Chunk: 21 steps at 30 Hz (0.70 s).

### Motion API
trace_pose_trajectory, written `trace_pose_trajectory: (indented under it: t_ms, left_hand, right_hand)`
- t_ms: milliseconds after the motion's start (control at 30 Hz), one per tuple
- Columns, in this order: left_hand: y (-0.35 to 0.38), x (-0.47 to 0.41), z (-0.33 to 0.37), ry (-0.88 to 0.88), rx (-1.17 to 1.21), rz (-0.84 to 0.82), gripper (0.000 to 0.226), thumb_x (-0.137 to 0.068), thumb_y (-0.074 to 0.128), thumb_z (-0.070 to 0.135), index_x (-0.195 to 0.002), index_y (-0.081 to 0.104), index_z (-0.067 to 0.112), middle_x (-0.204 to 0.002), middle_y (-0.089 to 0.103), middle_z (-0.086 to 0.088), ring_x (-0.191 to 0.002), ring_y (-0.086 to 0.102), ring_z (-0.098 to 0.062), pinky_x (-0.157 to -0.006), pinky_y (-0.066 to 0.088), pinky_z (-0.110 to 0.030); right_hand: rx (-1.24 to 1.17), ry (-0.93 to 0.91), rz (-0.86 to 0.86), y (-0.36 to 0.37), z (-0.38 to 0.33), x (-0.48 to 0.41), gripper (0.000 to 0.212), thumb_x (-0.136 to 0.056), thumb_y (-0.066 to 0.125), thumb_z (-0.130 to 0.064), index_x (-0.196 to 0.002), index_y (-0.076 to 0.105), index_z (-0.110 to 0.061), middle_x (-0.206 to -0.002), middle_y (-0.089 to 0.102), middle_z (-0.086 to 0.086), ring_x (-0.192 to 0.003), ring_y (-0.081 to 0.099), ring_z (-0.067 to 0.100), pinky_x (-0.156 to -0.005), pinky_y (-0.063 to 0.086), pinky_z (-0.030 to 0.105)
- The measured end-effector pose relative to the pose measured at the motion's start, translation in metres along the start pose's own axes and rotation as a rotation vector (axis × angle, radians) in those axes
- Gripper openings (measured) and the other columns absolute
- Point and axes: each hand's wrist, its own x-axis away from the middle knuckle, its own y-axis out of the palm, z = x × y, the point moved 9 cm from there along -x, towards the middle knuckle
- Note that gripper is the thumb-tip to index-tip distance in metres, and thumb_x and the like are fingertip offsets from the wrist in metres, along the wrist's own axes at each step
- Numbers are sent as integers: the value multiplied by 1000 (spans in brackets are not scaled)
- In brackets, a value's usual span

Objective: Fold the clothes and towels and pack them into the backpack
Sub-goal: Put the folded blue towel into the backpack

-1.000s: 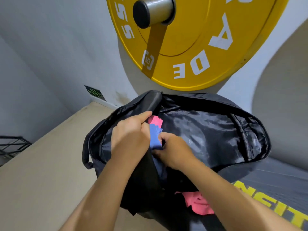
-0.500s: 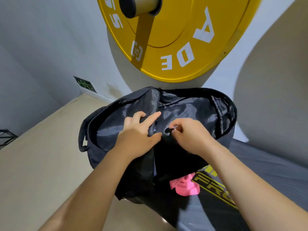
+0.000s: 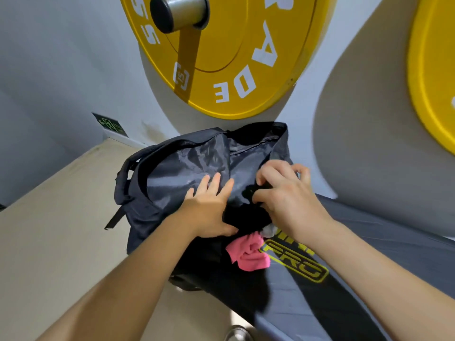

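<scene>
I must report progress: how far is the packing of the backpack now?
Done: cannot tell; nothing packed shows inside the backpack. In hand: the left hand presses flat on it, and the right hand pinches its black edge. Left: a pink cloth lies crumpled outside, beside it.

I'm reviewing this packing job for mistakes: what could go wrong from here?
The pink cloth lies bunched outside the backpack, beside its edge, so it may get left out unfolded. The right hand pinches the backpack's black edge at the opening while the left hand presses the fabric flat; loose cloth could snag there.
</scene>
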Motion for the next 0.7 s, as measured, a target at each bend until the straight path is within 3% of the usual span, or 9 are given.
trace_pose_trajectory:
  t_ms: [100, 167, 233, 367, 400, 467, 567, 633, 700]
  left_hand:
    - [-6, 3, 19, 9, 253, -88, 90, -69, 64, 65, -144, 19, 47, -159, -1, 9, -146, -9, -27, -115, 16, -51]
    - [-22, -1, 28, -5, 247, 138, 48, -73, 53, 69, -114, 51, 44, -135, 42, 0, -136, 29, -36, -105, 32, -47]
    - [-38, 1, 29, -23, 199, 339, 25, -90, 49, 51, -92, 56, 27, -102, 51, -1, -111, 52, -29, -84, 38, -34]
    - [-51, 13, -5, -106, 334, 527, 23, -96, 49, 36, -89, 59, 17, -86, 57, -2, -94, 56, -28, -69, 33, -32]
    - [-53, 16, -11, -131, 346, 576, 22, -96, 50, 35, -88, 60, 17, -83, 59, -2, -92, 56, -29, -69, 34, -32]
    - [-49, 18, -17, -186, 335, 614, 25, -95, 50, 37, -87, 60, 15, -82, 62, -2, -89, 56, -28, -70, 38, -34]
    - [-47, 14, -23, -237, 324, 637, 28, -95, 49, 41, -86, 60, 17, -82, 62, -1, -85, 56, -26, -72, 45, -35]
    - [-49, 14, -24, -259, 283, 651, 29, -95, 47, 42, -88, 59, 16, -86, 62, -2, -86, 56, -27, -72, 46, -36]
    - [-51, 14, -20, -265, 220, 663, 30, -96, 46, 41, -86, 55, 14, -86, 57, -1, -85, 56, -29, -68, 43, -34]
  right_hand:
    - [-139, 52, 56, -4, 4, -6, 18, -61, 80, -13, -73, 73, -25, -116, 56, 4, -119, 35, 26, -78, 26, 38]
    - [-232, 76, 117, -3, 8, -12, 16, -64, 80, -12, -74, 74, -24, -121, 56, 5, -120, 34, 26, -77, 29, 39]
    - [-367, 169, 239, -15, 19, -14, 11, -73, 74, -16, -81, 73, -23, -122, 55, 5, -120, 37, 26, -86, 33, 40]
    - [-691, 680, 617, -19, 96, 31, 18, -80, 61, -7, -94, 56, -16, -101, 53, 1, -102, 51, 23, -88, 39, 31]
    - [-788, 831, 573, 2, 111, 45, 21, -81, 61, -5, -95, 52, -17, -99, 53, 1, -99, 53, 25, -88, 41, 33]
    - [-884, 1012, 267, 57, 112, 63, 28, -81, 65, -7, -103, 50, -17, -98, 54, 3, -98, 56, 29, -87, 42, 35]
    - [-1011, 1068, -159, 126, 79, 79, 48, -80, 71, -19, -121, 47, -23, -103, 58, 3, -97, 58, 25, -86, 45, 32]
    - [-1003, 1066, -204, 147, 65, 82, 48, -77, 73, -24, -120, 52, -22, -104, 64, 3, -96, 61, 25, -86, 49, 36]
    - [-881, 1098, -161, 152, 65, 86, 19, -75, 69, -22, -93, 63, -17, -85, 67, 4, -82, 61, 27, -74, 49, 37]
